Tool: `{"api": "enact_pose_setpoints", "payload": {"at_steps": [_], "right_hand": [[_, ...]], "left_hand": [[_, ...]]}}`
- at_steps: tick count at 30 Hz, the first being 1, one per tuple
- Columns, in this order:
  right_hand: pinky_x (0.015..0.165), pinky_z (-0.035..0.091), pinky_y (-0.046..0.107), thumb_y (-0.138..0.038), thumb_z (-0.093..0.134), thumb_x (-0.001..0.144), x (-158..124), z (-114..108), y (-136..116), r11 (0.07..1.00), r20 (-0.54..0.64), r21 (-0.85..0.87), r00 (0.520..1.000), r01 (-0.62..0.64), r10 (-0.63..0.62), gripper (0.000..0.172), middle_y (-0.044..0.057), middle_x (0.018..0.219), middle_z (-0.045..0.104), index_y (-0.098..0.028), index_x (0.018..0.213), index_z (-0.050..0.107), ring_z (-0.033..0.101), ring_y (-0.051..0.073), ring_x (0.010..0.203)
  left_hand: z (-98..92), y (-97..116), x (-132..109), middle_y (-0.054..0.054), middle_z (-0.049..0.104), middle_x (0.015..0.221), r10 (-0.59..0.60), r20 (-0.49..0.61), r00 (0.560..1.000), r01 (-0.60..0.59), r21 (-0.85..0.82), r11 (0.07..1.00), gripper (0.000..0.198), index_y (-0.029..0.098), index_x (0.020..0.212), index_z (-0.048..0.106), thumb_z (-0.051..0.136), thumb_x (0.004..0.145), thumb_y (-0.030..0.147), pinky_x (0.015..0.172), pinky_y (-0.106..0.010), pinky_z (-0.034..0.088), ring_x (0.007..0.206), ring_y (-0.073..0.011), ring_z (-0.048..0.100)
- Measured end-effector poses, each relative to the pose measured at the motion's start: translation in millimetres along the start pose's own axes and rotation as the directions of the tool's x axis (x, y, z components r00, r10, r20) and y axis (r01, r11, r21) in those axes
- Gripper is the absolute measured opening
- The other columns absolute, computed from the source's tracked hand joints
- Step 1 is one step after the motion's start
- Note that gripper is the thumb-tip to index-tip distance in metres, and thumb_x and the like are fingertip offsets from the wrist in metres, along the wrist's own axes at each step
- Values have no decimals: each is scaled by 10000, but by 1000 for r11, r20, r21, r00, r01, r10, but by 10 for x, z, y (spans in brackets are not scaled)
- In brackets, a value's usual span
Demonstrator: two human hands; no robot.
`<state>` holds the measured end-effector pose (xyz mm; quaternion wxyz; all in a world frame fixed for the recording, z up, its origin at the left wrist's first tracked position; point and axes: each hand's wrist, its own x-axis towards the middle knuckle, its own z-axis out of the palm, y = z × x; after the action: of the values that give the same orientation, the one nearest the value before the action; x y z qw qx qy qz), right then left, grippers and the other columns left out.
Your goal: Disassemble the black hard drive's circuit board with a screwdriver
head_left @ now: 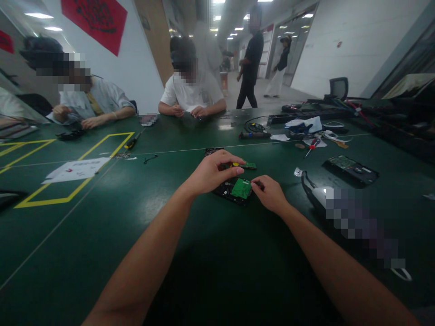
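Observation:
A black hard drive (224, 194) lies on the green table in front of me, with a green circuit board (241, 188) on its upper face. My right hand (270, 192) is closed in a pinch at the board's right edge. Above the drive's far side is my left hand (217, 170), its thumb and fingers apart. A small yellow item (235, 164) shows between them; whether they touch it is unclear. Just beyond the left fingertips sits a second small green board (250, 166). Another dark part (214, 151) is partly hidden behind my left hand.
To the right are another hard drive (351, 170), a partly blurred pouch-like item (356, 222), a red screwdriver (312, 146) and a black cylindrical tool (254, 135). At left lie a paper sheet (76, 169) and a yellow-black screwdriver (132, 141). Two people work across the table (136, 253).

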<state>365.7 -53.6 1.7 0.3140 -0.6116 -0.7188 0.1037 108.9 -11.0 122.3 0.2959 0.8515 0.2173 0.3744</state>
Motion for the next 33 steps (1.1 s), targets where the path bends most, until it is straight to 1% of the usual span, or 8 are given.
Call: {"api": "enact_pose_setpoints", "payload": {"at_steps": [4, 8, 14, 21, 25, 28, 31, 33], "right_hand": [[747, 477, 328, -321, 570, 986, -2, 3, 3, 1000, 1, -1, 1000, 1, -1, 194, 64, 989, 689, -207, 1021, 723, 627, 185, 810], [752, 482, 333, -328, 564, 988, -3, 2, -5, 1000, -5, 0, 1000, 1, -1, 207, 70, 997, 690, -201, 1024, 724, 634, 190, 820], [757, 482, 335, -319, 570, 975, 1, 16, 15, 1000, -15, 0, 1000, 15, -15, 194, 65, 946, 690, -203, 1008, 723, 636, 201, 829], [755, 483, 338, -318, 568, 981, 1, 2, -7, 1000, -10, 9, 1000, 5, -5, 204, 68, 975, 688, -197, 1018, 728, 637, 198, 828], [752, 482, 337, -312, 566, 985, -1, -9, -27, 1000, 4, 3, 1000, -3, 3, 207, 66, 978, 681, -194, 1030, 730, 634, 196, 832], [748, 481, 335, -315, 565, 988, -1, -16, -28, 1000, 11, -2, 1000, -11, 11, 209, 65, 984, 679, -197, 1032, 731, 632, 195, 831], [751, 482, 334, -319, 565, 991, -2, -17, -22, 1000, 13, -4, 1000, -7, 7, 208, 67, 994, 681, -200, 1037, 728, 635, 196, 838], [754, 482, 333, -321, 567, 992, -1, -13, -18, 1000, 9, -5, 1000, -4, 4, 204, 69, 999, 686, -201, 1039, 725, 636, 196, 840]], "left_hand": [[-36, -15, 3, -87, 719, 1062, -6, -24, 1000, 7, 72, 997, 220, 216, 1147, 779, 678, 974, 306, 838, -337, 550, 952, -195, 652], [-56, -23, -4, -90, 704, 1149, -12, 61, 998, 13, -14, 1000, 279, 220, 1233, 742, 569, 1014, 232, 782, -296, 577, 949, -176, 658], [-44, -14, -8, -69, 710, 1176, -90, 129, 988, 104, -104, 989, 330, 219, 1262, 721, 484, 1034, 196, 679, -274, 586, 718, -105, 639], [-42, -11, -8, -71, 706, 1136, -53, 105, 993, 65, -121, 990, 280, 227, 1247, 731, 586, 1007, 237, 741, -273, 586, 898, -153, 656], [-30, -29, -6, -76, 713, 1117, -32, 32, 999, 34, -63, 997, 230, 216, 1158, 762, 730, 938, 277, 845, -321, 559, 989, -184, 660], [-23, -47, -4, -76, 695, 1081, -26, -22, 999, 26, 2, 1000, 243, 231, 1122, 782, 791, 893, 312, 825, -330, 548, 977, -196, 643], [-29, -52, -2, -72, 680, 1057, -12, -51, 999, 14, 49, 999, 204, 244, 1104, 794, 772, 906, 290, 789, -317, 544, 943, -187, 633], [-38, -47, 1, -72, 695, 1069, 12, -24, 1000, -10, 62, 998, 197, 244, 1128, 787, 702, 951, 243, 826, -328, 554, 961, -185, 643]]}}
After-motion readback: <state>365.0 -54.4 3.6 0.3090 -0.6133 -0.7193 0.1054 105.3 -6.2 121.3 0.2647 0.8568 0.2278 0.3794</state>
